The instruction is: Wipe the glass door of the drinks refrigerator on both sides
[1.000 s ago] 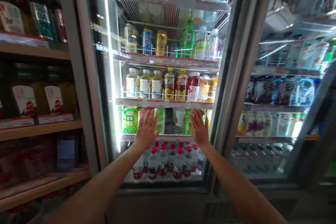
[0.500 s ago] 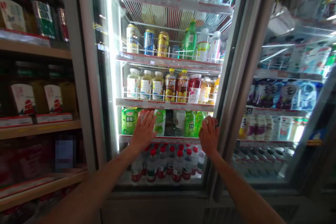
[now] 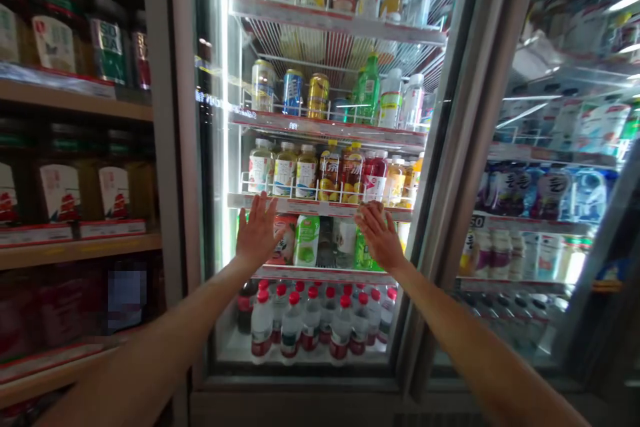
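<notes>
Glass fridge door [image 3: 327, 247] is seen right in front of both hands. The left hand [image 3: 257, 232] is held up flat, its fingers spread wide, and nothing is seen in it. The right hand [image 3: 381, 238] is tipped to the left, its fingers close together. A small brownish cloth [image 3: 375, 206], or something like it, is partly hidden at its fingertips; whether it is gripped cannot be told. It cannot be told for sure if the glass is touched. Between the hands, nearer the left one, a green and white pouch [image 3: 307, 240] is seen. Bottles with red caps [image 3: 311, 323] are lined up below the hands. Cans [image 3: 319, 95] are kept high above them. Big jars [image 3: 63, 187] are shelved left of the left hand.
</notes>
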